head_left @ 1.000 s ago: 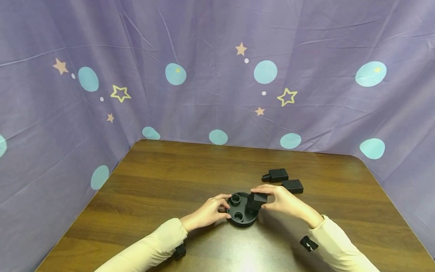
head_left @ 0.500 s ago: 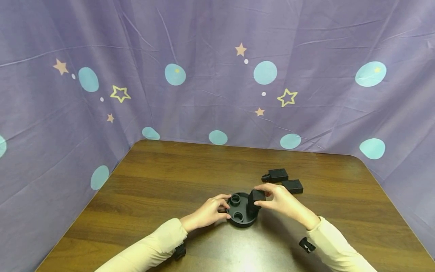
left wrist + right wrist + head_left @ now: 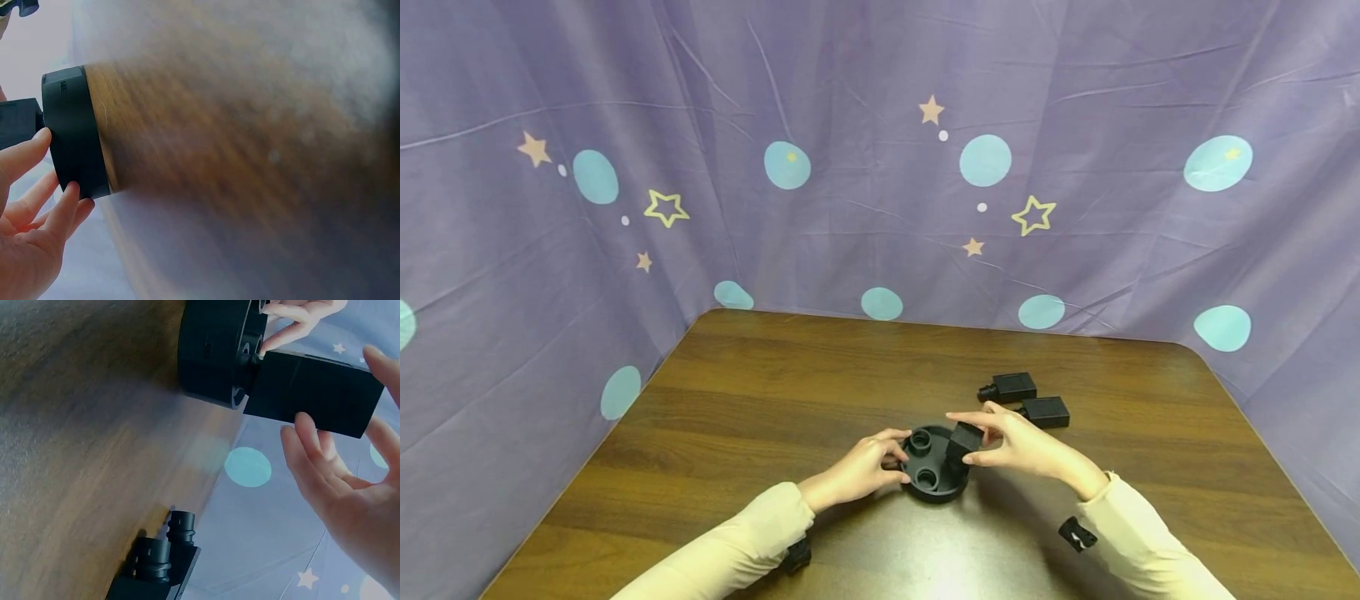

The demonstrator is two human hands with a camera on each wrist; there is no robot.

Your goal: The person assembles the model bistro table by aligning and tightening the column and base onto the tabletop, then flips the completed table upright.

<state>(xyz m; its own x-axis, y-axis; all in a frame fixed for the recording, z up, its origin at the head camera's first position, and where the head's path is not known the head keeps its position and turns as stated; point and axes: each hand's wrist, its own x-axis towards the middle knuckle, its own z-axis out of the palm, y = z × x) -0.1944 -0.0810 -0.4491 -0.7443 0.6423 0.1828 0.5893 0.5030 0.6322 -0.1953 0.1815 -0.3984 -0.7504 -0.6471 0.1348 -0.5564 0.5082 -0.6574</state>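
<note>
My left hand (image 3: 868, 467) grips the left rim of a round, shallow black base (image 3: 938, 492), thumb near me and fingers behind. Two ring-shaped sockets (image 3: 919, 442) show inside the base. At its right side a black rectangular block (image 3: 964, 440) stands end-on in the base, leaning a little. My right hand (image 3: 1026, 446) holds the block near its upper end between thumb and fingers. In the right wrist view the block (image 3: 312, 390) meets the base (image 3: 212, 356) at a narrower neck, mostly hidden. The left wrist view shows the base's outer wall (image 3: 75, 131) under my fingers.
Behind my right hand, two similar black blocks (image 3: 1015, 387) lie on the wooden table (image 3: 805, 367); ribbed round necks (image 3: 153, 557) show on them in the right wrist view. A patterned purple curtain (image 3: 850, 208) hangs beyond the table's back and left edges.
The right hand has shifted its fingers on the block, which has turned and changed its lean. The left hand and the base stay in place.
</note>
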